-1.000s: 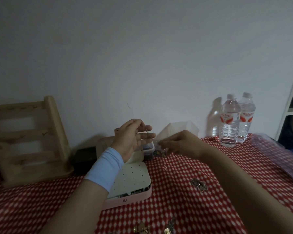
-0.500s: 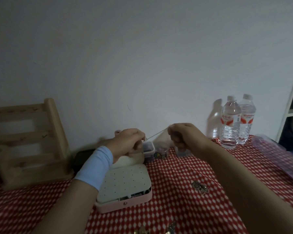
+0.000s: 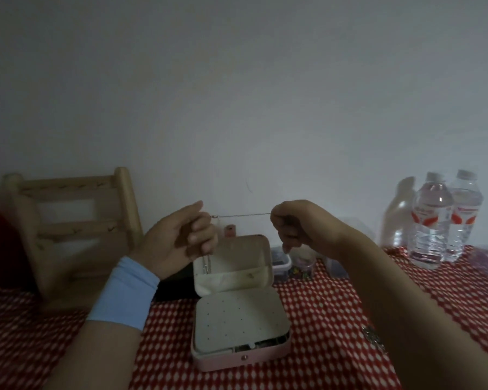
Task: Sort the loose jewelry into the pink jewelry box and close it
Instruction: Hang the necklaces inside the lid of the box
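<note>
A wooden jewelry rack [image 3: 68, 229] stands at the far left of the counter [image 3: 321, 299], which is covered in a red-and-white checked cloth. Just right of it the left hand [image 3: 178, 237] is raised, fingers pinched on one end of a thin chain necklace [image 3: 243, 215]. A loop of the chain seems to hang below that hand, in front of the box lid. The chain runs taut and level to the right hand [image 3: 299, 226], whose curled fingers pinch the other end.

Below and between the hands sits the pink jewelry box [image 3: 237, 344], open, lid upright, with a white perforated tray over its base. Further right, one loose jewelry piece [image 3: 373, 336] lies on the cloth, and two water bottles [image 3: 434, 220] stand by the wall.

The step in hand looks like straightening the necklace before stowing it. Next, it probably needs lowering toward the lid's pocket or hooks without tangling. Sorting is unfinished and the box is not yet closed.
</note>
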`<action>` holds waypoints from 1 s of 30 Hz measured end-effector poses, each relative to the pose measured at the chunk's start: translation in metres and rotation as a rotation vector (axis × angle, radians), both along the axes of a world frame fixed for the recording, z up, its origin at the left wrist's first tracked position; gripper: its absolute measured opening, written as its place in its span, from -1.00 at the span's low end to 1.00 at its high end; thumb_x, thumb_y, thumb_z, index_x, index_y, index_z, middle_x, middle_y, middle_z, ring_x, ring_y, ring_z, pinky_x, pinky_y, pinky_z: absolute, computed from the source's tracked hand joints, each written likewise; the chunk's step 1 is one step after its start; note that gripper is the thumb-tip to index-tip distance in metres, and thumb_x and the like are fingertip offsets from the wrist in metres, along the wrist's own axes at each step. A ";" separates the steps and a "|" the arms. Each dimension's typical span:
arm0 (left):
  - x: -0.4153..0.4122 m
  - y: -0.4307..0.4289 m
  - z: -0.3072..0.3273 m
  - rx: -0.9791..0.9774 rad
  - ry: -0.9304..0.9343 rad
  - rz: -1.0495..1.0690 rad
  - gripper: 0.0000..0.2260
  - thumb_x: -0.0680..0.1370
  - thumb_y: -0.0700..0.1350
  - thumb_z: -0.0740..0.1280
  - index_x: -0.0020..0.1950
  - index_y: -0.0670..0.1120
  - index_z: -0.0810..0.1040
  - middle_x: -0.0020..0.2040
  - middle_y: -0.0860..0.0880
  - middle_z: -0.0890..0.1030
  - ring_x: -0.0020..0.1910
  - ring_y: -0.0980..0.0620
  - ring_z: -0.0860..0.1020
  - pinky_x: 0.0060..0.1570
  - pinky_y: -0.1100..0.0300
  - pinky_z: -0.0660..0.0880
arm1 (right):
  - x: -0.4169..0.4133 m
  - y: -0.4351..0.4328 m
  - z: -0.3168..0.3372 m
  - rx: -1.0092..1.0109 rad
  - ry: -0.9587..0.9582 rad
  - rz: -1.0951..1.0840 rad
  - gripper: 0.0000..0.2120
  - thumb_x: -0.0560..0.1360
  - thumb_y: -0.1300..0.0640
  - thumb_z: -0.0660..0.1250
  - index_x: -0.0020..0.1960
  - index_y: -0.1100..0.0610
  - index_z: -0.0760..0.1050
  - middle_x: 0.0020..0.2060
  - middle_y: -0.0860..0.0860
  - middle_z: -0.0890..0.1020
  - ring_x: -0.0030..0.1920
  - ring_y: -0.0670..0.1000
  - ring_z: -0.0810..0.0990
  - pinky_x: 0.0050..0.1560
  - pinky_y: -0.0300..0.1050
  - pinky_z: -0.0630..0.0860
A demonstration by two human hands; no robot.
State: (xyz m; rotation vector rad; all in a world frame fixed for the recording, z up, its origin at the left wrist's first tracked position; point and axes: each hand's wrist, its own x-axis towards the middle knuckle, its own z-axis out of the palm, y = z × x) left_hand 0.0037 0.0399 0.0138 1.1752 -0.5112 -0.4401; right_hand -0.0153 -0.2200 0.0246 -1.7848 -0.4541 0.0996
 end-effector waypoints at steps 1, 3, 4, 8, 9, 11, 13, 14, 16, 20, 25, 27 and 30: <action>0.001 0.005 -0.003 -0.106 0.037 -0.015 -0.63 0.40 0.11 0.48 -0.43 -0.07 0.44 -0.52 -0.01 0.39 -0.42 -0.04 0.43 -0.30 0.15 0.44 | 0.003 0.004 -0.001 -0.021 0.004 0.027 -0.66 0.61 0.16 0.15 -0.34 0.13 0.29 -0.44 0.04 0.25 -0.41 0.02 0.23 -0.27 -0.03 0.36; 0.006 0.017 -0.008 -0.276 0.092 -0.048 -0.67 0.45 0.09 0.43 -0.39 -0.08 0.49 -0.47 -0.01 0.45 -0.37 -0.05 0.47 -0.21 0.10 0.46 | 0.010 0.011 -0.004 -0.070 0.016 0.059 -0.68 0.61 0.17 0.18 -0.32 0.15 0.34 -0.43 0.05 0.29 -0.41 0.02 0.25 -0.28 -0.03 0.32; 0.007 0.022 -0.010 -0.332 0.104 -0.033 -0.68 0.48 0.09 0.38 -0.37 -0.07 0.51 -0.45 0.00 0.48 -0.35 -0.05 0.48 -0.18 0.09 0.46 | 0.013 0.014 -0.006 -0.107 0.015 0.066 -0.70 0.61 0.17 0.20 -0.30 0.18 0.38 -0.42 0.06 0.33 -0.41 0.02 0.28 -0.30 -0.04 0.32; 0.006 0.034 -0.009 -0.402 0.113 0.170 -0.69 0.47 0.11 0.30 -0.32 -0.08 0.60 -0.35 0.00 0.57 -0.37 -0.01 0.52 -0.25 0.12 0.54 | 0.023 0.023 -0.013 -0.258 0.028 0.122 -0.71 0.63 0.15 0.21 -0.23 0.18 0.52 -0.38 0.08 0.49 -0.38 0.05 0.42 -0.32 -0.08 0.41; 0.005 0.034 -0.007 -0.390 0.108 0.193 -0.71 0.45 0.09 0.32 -0.28 -0.10 0.65 -0.29 -0.03 0.62 -0.35 -0.02 0.55 -0.27 0.13 0.56 | 0.024 0.027 -0.013 -0.266 0.036 0.147 -0.72 0.63 0.14 0.21 -0.23 0.17 0.53 -0.38 0.08 0.50 -0.37 0.05 0.43 -0.32 -0.09 0.43; 0.002 0.031 -0.004 -0.306 0.073 0.172 -0.72 0.45 0.07 0.32 -0.15 -0.11 0.70 -0.10 -0.10 0.69 -0.28 -0.04 0.61 -0.27 0.14 0.59 | 0.023 0.035 -0.013 -0.284 0.032 0.191 -0.73 0.62 0.12 0.24 -0.21 0.15 0.55 -0.36 0.11 0.49 -0.36 0.06 0.42 -0.33 -0.09 0.45; 0.002 0.026 -0.005 -0.123 -0.011 0.151 -0.72 0.53 0.00 0.25 0.02 -0.11 0.69 0.10 -0.16 0.67 -0.16 -0.05 0.64 -0.27 0.15 0.58 | 0.020 0.044 -0.009 -0.331 -0.022 0.207 -0.75 0.61 0.12 0.26 -0.19 0.15 0.58 -0.33 0.15 0.47 -0.34 0.08 0.42 -0.33 -0.11 0.47; 0.003 0.023 -0.006 -0.018 -0.064 0.145 -0.73 0.54 -0.04 0.25 0.12 -0.12 0.64 0.16 -0.18 0.65 -0.09 -0.06 0.64 -0.24 0.16 0.58 | 0.018 0.048 -0.008 -0.345 -0.058 0.202 -0.76 0.63 0.14 0.26 -0.17 0.16 0.60 -0.33 0.16 0.47 -0.34 0.09 0.41 -0.33 -0.11 0.47; 0.005 0.016 -0.010 0.159 -0.144 0.140 -0.72 0.55 -0.11 0.28 0.24 -0.13 0.56 0.19 -0.19 0.63 0.00 -0.09 0.62 -0.20 0.15 0.56 | 0.015 0.054 -0.004 -0.324 -0.120 0.165 -0.76 0.64 0.17 0.26 -0.14 0.20 0.60 -0.36 0.16 0.46 -0.35 0.08 0.40 -0.35 -0.11 0.47; 0.004 0.006 -0.021 0.386 -0.214 0.144 -0.70 0.45 -0.03 0.35 0.18 0.06 0.60 0.01 -0.10 0.70 -0.10 -0.01 0.61 -0.25 0.23 0.48 | 0.015 0.061 -0.007 -0.282 -0.204 0.064 -0.74 0.64 0.15 0.27 -0.10 0.30 0.60 -0.44 0.06 0.48 -0.42 0.02 0.41 -0.39 -0.11 0.44; 0.007 0.007 -0.024 0.574 -0.292 0.203 -0.86 0.58 -0.16 0.32 0.10 -0.07 0.63 -0.28 0.05 0.62 -0.30 0.11 0.51 -0.30 0.27 0.39 | 0.021 0.067 -0.018 -0.303 -0.274 -0.062 -0.77 0.63 0.13 0.29 -0.13 0.13 0.65 -0.47 -0.12 0.53 -0.46 -0.04 0.48 -0.38 -0.06 0.54; 0.006 0.009 -0.024 0.618 -0.322 0.203 -0.88 0.60 -0.17 0.30 0.04 -0.10 0.64 -0.34 0.07 0.55 -0.35 0.12 0.46 -0.31 0.28 0.39 | 0.022 0.068 -0.020 -0.298 -0.322 -0.113 -0.79 0.62 0.14 0.29 -0.11 0.10 0.66 -0.40 -0.14 0.60 -0.45 -0.02 0.51 -0.41 -0.11 0.55; 0.004 0.011 -0.021 0.502 -0.291 0.167 -0.84 0.63 -0.19 0.23 -0.04 -0.09 0.61 -0.36 0.03 0.47 -0.41 0.09 0.39 -0.38 0.29 0.34 | 0.022 0.073 -0.023 -0.238 -0.336 -0.136 -0.84 0.61 0.15 0.35 -0.08 0.11 0.69 -0.31 -0.09 0.68 -0.49 -0.02 0.53 -0.46 -0.14 0.53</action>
